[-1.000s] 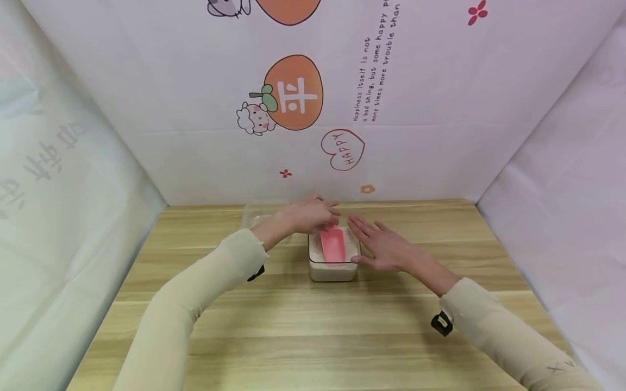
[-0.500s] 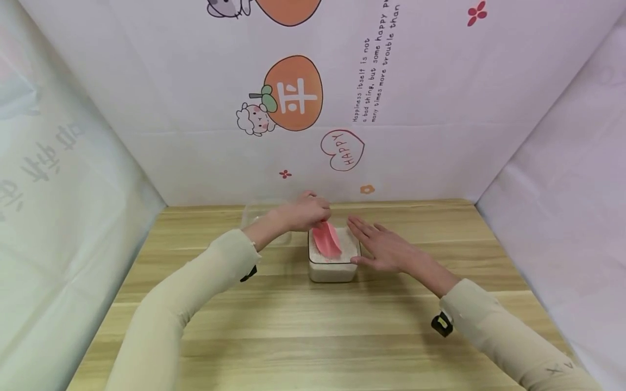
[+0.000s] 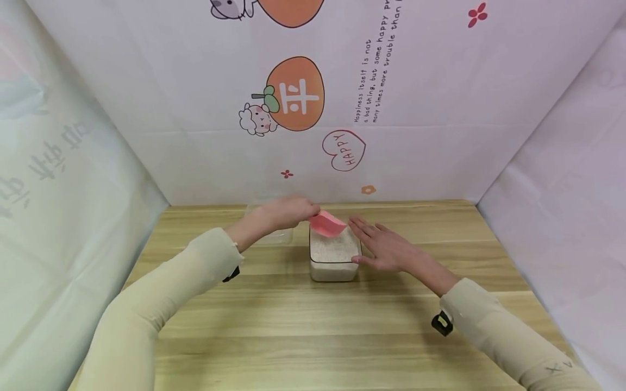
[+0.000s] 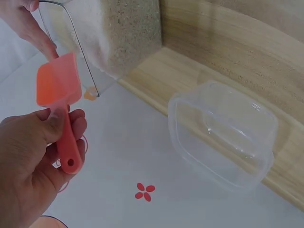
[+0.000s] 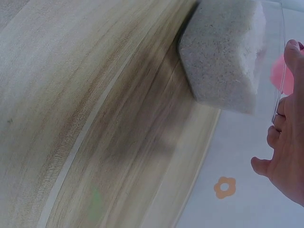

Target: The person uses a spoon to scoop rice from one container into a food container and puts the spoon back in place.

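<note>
My left hand [image 3: 286,212] grips the handle of a pink scoop [image 3: 326,224], thumb pressed along it in the left wrist view. The scoop is tilted above the back part of a clear square container [image 3: 335,272] filled high with pale grains [image 3: 337,247] that look like rice. Pink shows inside its bowl; I make out no grains there. My right hand [image 3: 383,247] lies against the container's right side, fingers extended at the rim [image 5: 282,71]. Part of the scoop is hidden behind the right hand in the right wrist view.
Left of the grain container, a clear plastic tub [image 4: 225,137] stands on the wooden table [image 3: 313,336], partly behind the left forearm. White printed cloth [image 3: 415,163] rises at the table's back edge, with more cloth on both sides.
The scoop has been lifted off the grains and moved up and to the left, turning sideways as the left hand drew back. The right hand has stayed in place.
</note>
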Motion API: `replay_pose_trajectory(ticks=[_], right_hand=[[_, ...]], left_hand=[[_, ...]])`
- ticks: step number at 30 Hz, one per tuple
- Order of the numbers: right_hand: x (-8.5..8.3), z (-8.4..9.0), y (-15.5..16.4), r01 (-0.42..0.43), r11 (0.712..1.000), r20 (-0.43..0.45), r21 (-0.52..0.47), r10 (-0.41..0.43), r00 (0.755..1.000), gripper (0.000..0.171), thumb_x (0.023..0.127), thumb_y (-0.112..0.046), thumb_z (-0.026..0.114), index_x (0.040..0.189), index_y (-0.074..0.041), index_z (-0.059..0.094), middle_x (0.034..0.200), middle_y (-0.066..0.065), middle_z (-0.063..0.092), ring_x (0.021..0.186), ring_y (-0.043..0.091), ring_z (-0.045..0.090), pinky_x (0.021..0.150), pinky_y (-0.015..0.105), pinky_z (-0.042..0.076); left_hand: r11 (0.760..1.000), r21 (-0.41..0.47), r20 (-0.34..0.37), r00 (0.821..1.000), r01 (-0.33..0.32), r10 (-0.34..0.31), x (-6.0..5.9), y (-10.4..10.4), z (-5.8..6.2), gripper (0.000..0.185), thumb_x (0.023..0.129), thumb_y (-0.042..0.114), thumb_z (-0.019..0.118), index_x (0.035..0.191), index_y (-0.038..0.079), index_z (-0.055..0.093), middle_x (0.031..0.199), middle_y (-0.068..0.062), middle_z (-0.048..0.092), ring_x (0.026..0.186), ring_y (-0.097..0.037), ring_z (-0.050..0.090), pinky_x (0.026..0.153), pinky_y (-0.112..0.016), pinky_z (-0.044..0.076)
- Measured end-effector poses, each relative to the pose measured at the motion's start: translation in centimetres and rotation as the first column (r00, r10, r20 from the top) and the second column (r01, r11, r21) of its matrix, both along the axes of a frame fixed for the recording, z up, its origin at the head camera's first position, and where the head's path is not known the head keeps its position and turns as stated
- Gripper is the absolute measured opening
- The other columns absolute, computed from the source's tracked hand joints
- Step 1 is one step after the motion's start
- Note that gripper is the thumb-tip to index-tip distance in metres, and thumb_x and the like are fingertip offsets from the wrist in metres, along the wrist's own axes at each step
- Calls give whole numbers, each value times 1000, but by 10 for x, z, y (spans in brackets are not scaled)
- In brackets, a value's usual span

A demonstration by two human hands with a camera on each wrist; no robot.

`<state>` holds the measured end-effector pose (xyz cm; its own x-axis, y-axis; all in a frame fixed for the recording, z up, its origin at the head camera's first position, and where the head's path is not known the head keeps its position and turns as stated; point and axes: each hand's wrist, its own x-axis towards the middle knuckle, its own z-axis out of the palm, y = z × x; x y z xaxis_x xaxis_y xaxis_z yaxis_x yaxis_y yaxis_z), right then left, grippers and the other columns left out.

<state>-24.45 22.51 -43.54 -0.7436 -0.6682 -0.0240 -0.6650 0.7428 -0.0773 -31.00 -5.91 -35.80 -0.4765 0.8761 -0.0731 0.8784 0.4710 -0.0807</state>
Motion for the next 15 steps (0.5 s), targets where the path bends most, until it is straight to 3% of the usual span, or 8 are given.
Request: replay_pose_trajectory(ticks=[3, 6, 9, 15], right_hand=[[0, 0, 1, 3, 1000, 5, -7, -3, 1000, 87, 99, -59, 46, 157, 0, 19, 166, 18, 16, 152, 33, 25, 115, 61, 31], [0, 0, 1, 1, 1000, 10, -16, -1, 1000, 87, 99, -58, 46, 157, 0, 19, 166, 18, 15, 151, 34, 25, 114, 61, 31], [-1, 1, 0, -3, 1000, 3, -16, 3, 1000, 87, 99, -58, 45, 157, 1, 19, 166, 19, 15, 151, 35, 25, 114, 61, 31], [1, 0, 0, -24, 1000, -5, -3, 24, 1000, 85, 100, -56, 45, 157, 1, 19, 166, 19, 15, 152, 35, 22, 117, 59, 28]], left_hand=[[998, 50, 78, 997, -29, 25, 1, 0, 2, 19, 86, -11, 66, 91, 7, 67, 86, -5, 67, 74, -16, 53, 69, -27, 48], [995, 80, 92, 994, -67, 59, 2, 1, 2, 22, 84, -12, 66, 78, 9, 66, 79, -4, 63, 70, -15, 49, 65, -25, 44], [991, 73, 51, 993, -109, 105, 4, 3, 4, 22, 84, -10, 67, 73, 9, 67, 75, -3, 65, 68, -15, 48, 63, -26, 43], [986, -30, -79, 983, -166, 163, 15, 16, 8, 15, 89, -4, 65, 88, 9, 74, 85, -4, 73, 74, -18, 60, 66, -29, 51]])
